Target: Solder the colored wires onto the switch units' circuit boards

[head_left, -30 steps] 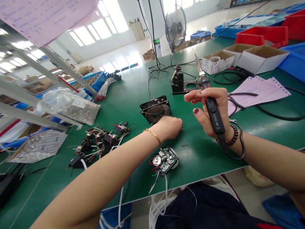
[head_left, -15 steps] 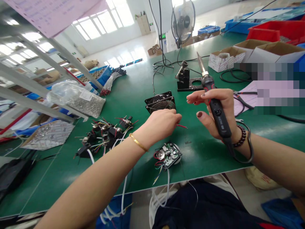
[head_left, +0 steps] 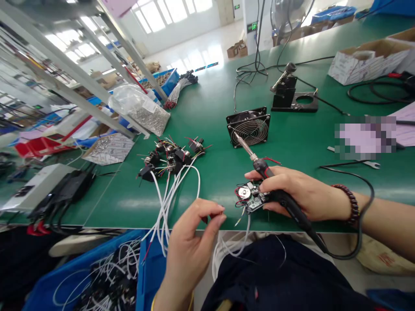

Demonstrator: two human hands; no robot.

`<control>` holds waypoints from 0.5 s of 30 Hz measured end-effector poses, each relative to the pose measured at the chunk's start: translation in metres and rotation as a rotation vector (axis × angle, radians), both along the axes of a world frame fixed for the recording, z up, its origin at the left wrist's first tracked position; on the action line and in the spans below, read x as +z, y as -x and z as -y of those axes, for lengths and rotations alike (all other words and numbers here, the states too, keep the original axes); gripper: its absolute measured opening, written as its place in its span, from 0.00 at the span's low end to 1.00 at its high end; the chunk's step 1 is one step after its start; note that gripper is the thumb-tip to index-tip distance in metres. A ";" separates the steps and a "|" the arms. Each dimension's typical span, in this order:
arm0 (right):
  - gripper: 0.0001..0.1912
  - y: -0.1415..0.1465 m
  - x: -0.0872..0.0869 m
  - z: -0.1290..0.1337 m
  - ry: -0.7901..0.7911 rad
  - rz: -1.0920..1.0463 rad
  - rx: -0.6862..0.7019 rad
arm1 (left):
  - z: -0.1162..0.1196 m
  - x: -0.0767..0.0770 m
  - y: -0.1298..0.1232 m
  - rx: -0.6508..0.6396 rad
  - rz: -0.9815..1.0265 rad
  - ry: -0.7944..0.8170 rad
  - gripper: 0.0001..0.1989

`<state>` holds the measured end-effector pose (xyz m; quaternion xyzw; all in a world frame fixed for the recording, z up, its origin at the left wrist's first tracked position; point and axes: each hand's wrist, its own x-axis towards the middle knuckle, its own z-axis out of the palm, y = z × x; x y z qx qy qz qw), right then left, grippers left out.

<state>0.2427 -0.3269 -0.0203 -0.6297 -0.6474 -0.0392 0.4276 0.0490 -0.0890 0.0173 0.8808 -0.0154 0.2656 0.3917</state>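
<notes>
My right hand [head_left: 301, 190] is shut on a black soldering iron [head_left: 246, 149] and rests on a small green circuit board [head_left: 251, 196]. The iron's metal tip points up and left toward a black fan with a wire guard [head_left: 248, 127], and its tip is apart from the board. My left hand [head_left: 194, 233] pinches a short red wire [head_left: 218, 212] near the table's front edge; most of the wire is hidden by the fingers. White wires [head_left: 165, 207] run from a cluster of wired black switches [head_left: 170, 160] past my left hand.
A soldering iron stand [head_left: 287, 97] sits behind the fan. A blue bin [head_left: 106, 276] full of white wires lies below the front edge. A bag of screws [head_left: 145, 114], a cardboard box [head_left: 366, 65] and a small wrench [head_left: 371, 164] lie on the green mat.
The view has swung left and down. My left hand has moved toward the table's front edge, and my right hand has lowered the iron to the circuit board.
</notes>
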 end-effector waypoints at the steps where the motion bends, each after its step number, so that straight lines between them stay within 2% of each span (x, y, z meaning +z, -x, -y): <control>1: 0.17 0.001 -0.001 -0.001 -0.006 0.001 -0.012 | 0.007 -0.009 0.008 0.024 0.004 0.049 0.11; 5: 0.18 0.007 -0.001 -0.002 -0.033 0.012 -0.050 | 0.030 -0.031 0.021 0.097 0.051 0.186 0.11; 12: 0.18 0.009 -0.003 -0.004 -0.046 0.001 -0.061 | 0.037 -0.038 0.005 0.159 0.135 0.211 0.09; 15: 0.18 0.009 -0.003 -0.004 -0.043 0.004 -0.070 | 0.035 -0.041 0.008 0.119 0.182 0.100 0.10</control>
